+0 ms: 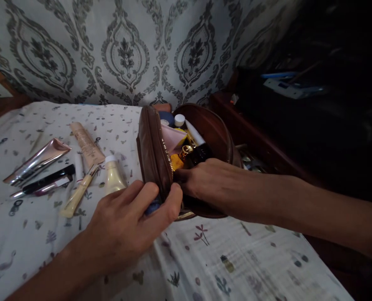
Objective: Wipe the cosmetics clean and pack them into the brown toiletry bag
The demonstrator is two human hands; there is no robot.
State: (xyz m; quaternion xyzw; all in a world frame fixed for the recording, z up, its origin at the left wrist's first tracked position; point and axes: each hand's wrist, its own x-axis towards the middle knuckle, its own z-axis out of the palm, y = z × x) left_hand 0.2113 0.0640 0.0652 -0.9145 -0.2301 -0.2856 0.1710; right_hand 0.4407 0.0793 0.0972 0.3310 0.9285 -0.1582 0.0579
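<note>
A brown leather toiletry pouch (151, 154) lies open on the printed bedsheet (236, 259), stuffed with tubes, a white-capped bottle (179, 120) and yellow items. My left hand (126, 225) pinches the pouch's near edge between thumb and fingers, with something blue under the fingers. My right hand (207, 182) reaches into the pouch's mouth; its fingertips are hidden inside among the contents, so whether they grip anything does not show.
Several cosmetic tubes lie on the sheet to the left: a rose-gold tube (38, 161), a beige tube (87, 144), a cream bottle (113, 175), a black pencil (47, 180). A patterned wall (126, 50) rises behind. Dark wooden furniture (267, 146) stands at the right.
</note>
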